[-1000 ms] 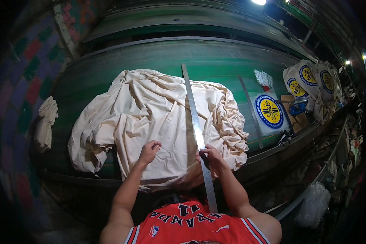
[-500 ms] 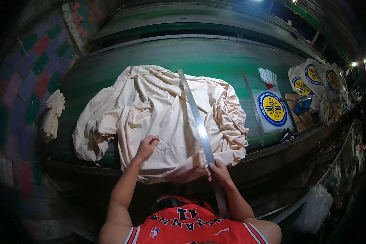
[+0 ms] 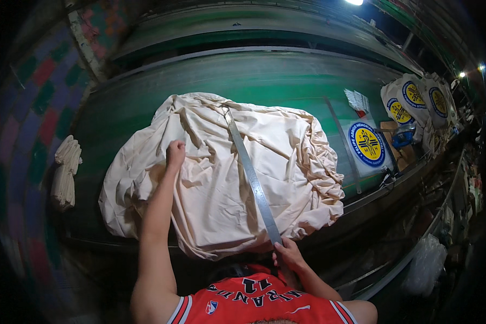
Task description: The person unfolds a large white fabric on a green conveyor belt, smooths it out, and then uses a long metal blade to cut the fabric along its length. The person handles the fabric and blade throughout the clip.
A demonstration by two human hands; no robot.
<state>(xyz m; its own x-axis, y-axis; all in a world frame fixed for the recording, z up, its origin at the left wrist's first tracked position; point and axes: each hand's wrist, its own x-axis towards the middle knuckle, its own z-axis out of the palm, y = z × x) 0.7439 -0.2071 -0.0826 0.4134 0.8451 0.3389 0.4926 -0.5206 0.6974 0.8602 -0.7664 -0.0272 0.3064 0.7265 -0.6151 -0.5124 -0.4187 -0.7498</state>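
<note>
A large heap of cream cloth (image 3: pixel 221 205), rumpled and gathered into folds along its right side, lies over the near edge of a green table (image 3: pixel 254 75). Across it, slanting from far left to near right, rests a long metal ruler (image 3: pixel 248 167). My right hand (image 3: pixel 289 255) grips the ruler near its near end, thumb on top. Over the left part of the cloth, my left hand (image 3: pixel 175 154) is closed with its fingers curled. Whether cloth is pinched in those fingers is hidden.
A folded cream cloth bundle (image 3: pixel 66 173) sits at the left. On the right lie a thin metal strip (image 3: pixel 343 143), a sheet with a round blue-and-yellow emblem (image 3: pixel 368 144), a blue object (image 3: pixel 404 136) and printed cloth bags (image 3: pixel 416 102). Clear plastic (image 3: pixel 425 264) hangs at lower right.
My left hand has moved farther away and left over the cloth. My right hand and the ruler's near end sit lower in view, and the ruler's far end has shifted left.
</note>
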